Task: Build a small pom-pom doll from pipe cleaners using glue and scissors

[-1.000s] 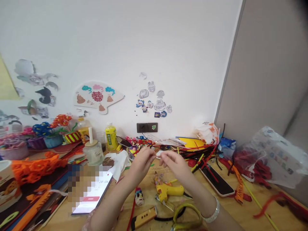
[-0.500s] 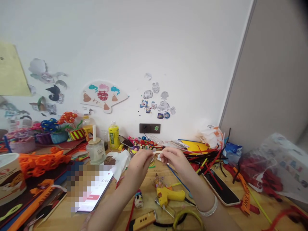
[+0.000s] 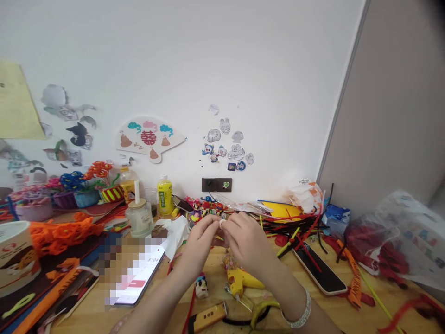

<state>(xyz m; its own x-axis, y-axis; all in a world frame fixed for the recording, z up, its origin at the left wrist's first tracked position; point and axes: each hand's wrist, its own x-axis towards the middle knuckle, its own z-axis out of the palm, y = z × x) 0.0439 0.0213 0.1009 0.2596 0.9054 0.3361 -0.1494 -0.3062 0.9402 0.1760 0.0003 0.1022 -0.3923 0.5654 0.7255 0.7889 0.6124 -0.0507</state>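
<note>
Above the middle of the table, my left hand (image 3: 202, 235) and my right hand (image 3: 246, 239) meet, fingertips pinched together. Between them shows a small off-white strip (image 3: 221, 223), curved into a tight loop; it looks like a short pipe cleaner, though most of it is covered by fingers. Below my right hand lies a yellow hot glue gun (image 3: 238, 280), partly hidden by that hand and wrist. A small white doll's head (image 3: 201, 286) with a blue and red top rests on the table between my forearms.
A lit phone (image 3: 146, 273) lies left, a dark phone (image 3: 321, 273) right. Toward the wall stand a yellow drink bottle (image 3: 164, 197), a glass jar (image 3: 139, 220) and small colourful dolls (image 3: 198, 208). Black and red pipe cleaners (image 3: 285, 227) pile at back right. A paper cup (image 3: 15, 257) stands far left.
My hands have come closer together, the right one turning inward and left over the glue gun. The off-white strip, stretched between the fingertips before, is now bent into a small loop.
</note>
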